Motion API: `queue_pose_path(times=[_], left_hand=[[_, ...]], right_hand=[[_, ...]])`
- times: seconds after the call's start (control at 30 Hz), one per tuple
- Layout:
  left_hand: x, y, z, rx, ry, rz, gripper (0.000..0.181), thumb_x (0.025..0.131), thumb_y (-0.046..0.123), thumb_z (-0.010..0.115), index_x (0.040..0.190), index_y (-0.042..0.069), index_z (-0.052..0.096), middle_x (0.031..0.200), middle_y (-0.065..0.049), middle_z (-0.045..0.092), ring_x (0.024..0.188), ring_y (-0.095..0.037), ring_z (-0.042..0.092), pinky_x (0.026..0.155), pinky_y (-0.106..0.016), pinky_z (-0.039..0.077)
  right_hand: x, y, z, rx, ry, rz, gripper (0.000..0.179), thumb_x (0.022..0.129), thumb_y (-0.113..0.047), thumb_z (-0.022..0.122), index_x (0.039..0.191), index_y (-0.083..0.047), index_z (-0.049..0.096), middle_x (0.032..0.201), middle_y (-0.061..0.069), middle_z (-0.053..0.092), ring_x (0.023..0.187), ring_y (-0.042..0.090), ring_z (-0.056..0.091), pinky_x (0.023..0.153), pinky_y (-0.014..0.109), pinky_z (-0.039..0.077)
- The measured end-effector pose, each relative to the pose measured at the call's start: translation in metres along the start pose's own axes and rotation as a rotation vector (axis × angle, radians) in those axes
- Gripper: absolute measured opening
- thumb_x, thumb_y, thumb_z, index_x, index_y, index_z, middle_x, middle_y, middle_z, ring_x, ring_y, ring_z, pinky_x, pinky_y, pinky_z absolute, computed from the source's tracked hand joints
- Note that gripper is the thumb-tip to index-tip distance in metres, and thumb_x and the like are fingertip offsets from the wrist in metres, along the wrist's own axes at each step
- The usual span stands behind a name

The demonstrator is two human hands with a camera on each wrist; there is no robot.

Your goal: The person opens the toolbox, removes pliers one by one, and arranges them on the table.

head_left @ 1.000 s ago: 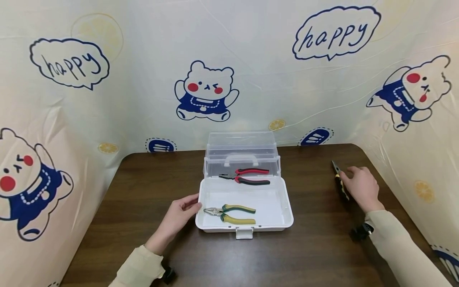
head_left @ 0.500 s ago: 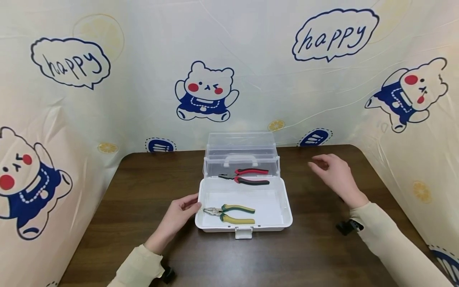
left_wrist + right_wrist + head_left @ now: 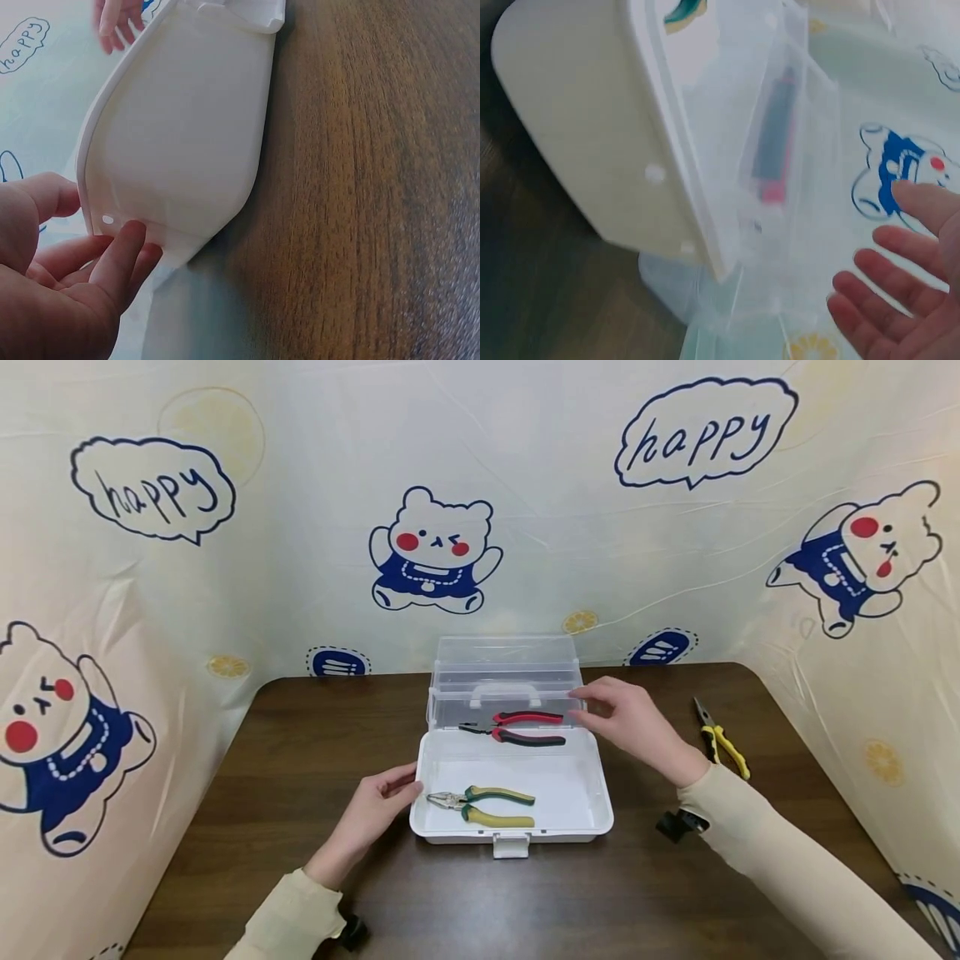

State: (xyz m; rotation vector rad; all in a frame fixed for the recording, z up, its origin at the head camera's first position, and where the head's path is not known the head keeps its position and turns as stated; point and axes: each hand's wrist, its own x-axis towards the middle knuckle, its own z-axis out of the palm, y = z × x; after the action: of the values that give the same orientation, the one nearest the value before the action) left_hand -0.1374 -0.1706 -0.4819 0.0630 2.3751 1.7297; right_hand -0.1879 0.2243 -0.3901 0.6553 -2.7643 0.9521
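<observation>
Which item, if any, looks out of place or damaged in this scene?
Perhaps the yellow-and-black pliers: they lie on the table, right of the open white box, whereas the green-and-yellow pliers lie inside it. Nothing looks spilled or damaged.

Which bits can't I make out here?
Right wrist view: most of the green-yellow pliers, cut off by the top edge.
Right wrist view: red-black pliers, blurred through the clear lid.
Left wrist view: right hand, cut off above.
Head view: left sleeve, cut off below.
</observation>
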Motion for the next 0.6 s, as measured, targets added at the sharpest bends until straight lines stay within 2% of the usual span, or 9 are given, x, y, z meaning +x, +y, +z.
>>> queue_pose_path(times=[0.2,0.4,0.6], left_hand=[[0.0,0.001,0.0,-0.003,0.002,0.014,0.043,0.1,0.009,0.069,0.14,-0.007,0.061,0.134,-0.025,0.066,0.119,-0.027,0.067,0.091,-0.021,0.054],[-0.002,0.002,0.002,-0.002,0.01,-0.001,0.044,0.1,0.01,0.07,0.14,-0.005,0.062,0.135,-0.024,0.066,0.12,-0.028,0.067,0.091,-0.023,0.055],[-0.002,0.002,0.001,-0.007,0.008,0.003,0.044,0.1,0.011,0.07,0.14,-0.006,0.061,0.135,-0.025,0.066,0.121,-0.03,0.067,0.092,-0.023,0.054]], right_hand=[[0.014,-0.01,0.02,0.056,-0.132,-0.109,0.032,0.093,-0.017,0.08,0.122,-0.004,0.076,0.122,0.014,0.073,0.108,0.033,0.067,0.091,0.052,0.058],[0.024,-0.014,0.039,0.045,-0.227,-0.124,0.041,0.093,-0.022,0.082,0.128,-0.005,0.072,0.123,0.013,0.071,0.106,0.03,0.066,0.093,0.049,0.058],[0.032,-0.015,0.051,-0.006,-0.254,-0.145,0.046,0.092,-0.023,0.082,0.132,-0.004,0.069,0.126,0.014,0.069,0.11,0.032,0.066,0.097,0.046,0.057]])
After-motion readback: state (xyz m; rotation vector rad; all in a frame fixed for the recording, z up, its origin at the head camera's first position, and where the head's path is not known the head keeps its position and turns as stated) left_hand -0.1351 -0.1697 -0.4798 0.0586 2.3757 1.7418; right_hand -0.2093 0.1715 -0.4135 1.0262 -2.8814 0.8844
